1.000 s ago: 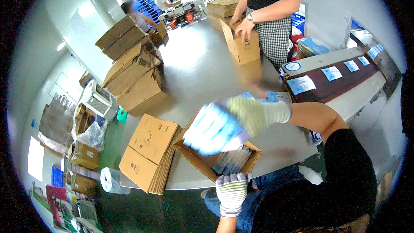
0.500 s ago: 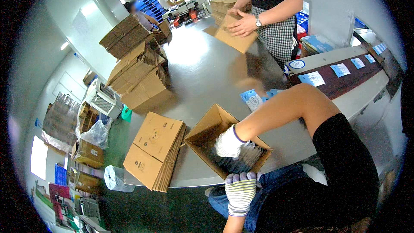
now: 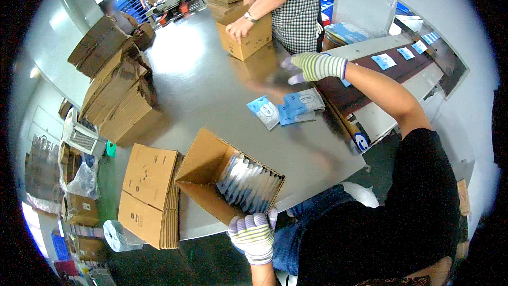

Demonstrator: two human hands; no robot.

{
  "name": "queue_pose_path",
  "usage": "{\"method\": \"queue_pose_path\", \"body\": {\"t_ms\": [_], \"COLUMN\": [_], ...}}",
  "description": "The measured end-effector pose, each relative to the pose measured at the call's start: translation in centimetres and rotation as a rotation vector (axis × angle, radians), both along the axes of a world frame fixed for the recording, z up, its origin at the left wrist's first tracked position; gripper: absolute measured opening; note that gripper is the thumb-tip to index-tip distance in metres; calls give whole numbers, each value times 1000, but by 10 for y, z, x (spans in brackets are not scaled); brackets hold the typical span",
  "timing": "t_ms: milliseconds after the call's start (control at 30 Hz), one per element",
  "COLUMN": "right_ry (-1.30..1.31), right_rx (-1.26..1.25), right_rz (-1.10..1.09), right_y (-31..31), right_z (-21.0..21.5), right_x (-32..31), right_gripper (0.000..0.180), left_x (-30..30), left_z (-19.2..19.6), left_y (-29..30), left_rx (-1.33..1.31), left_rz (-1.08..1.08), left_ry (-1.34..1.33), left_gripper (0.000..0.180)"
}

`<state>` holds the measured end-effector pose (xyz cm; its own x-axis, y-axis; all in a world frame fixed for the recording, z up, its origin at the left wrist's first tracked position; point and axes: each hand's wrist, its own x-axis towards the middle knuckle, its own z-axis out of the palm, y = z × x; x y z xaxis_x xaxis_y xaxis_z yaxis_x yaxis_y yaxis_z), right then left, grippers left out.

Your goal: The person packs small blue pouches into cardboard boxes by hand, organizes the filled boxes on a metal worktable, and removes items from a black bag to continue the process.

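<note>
An open cardboard box (image 3: 203,180) stands at the table's near edge, with a row of silver-and-blue packets (image 3: 248,182) packed upright along its right side. My left hand (image 3: 253,237), in a striped glove, is closed over the near rim of this box. Gloved in the same way, my right hand (image 3: 320,67) is stretched out beside the conveyor end, over the far right of the table. Its thumb stands apart from its slightly blurred fingers, and I see nothing in them. Just nearer than that hand, several loose packets (image 3: 299,107) lie on the table.
Folded cartons (image 3: 145,185) lie left of the box, with a taller carton stack (image 3: 114,85) farther back. A conveyor belt (image 3: 357,95) brings spaced packets on the right. Across the metal table (image 3: 211,95), a co-worker (image 3: 275,5) handles another box (image 3: 248,39).
My right hand has come out of the box and moved up and right toward the conveyor. My left hand stays at the rim. The co-worker's carton now stands upright as a box.
</note>
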<state>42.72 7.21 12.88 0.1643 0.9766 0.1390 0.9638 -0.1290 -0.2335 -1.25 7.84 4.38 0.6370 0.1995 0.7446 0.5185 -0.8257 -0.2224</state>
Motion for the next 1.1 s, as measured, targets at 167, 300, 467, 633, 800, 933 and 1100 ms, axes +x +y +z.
{"method": "queue_pose_path", "body": {"t_ms": [167,300,467,633,800,933,1100], "right_ry": [-96,8,-103,169,157,480,227], "right_rx": [-126,-132,-309,-721,-634,-561,-730], "right_rz": [-117,-145,50,51,-111,-96,-373], "right_y": [-8,0,3,-56,-106,-121,-134], "right_z": [-30,-49,-97,-190,-223,-255,-170], "right_x": [33,52,98,91,63,0,-102], "right_gripper": [52,47,59,32,23,28,70], "left_x": [-13,-18,-13,-10,2,9,14], "left_z": [-5,-10,-15,-41,-42,-40,-41], "left_y": [3,3,-10,-40,-50,-49,-47], "left_rx": [22,42,-52,-154,-202,-218,-235], "left_rz": [24,30,-38,-123,-178,-214,-231], "left_ry": [2,3,-3,65,33,57,72], "left_gripper": [37,36,36,37,36,36,35]}}
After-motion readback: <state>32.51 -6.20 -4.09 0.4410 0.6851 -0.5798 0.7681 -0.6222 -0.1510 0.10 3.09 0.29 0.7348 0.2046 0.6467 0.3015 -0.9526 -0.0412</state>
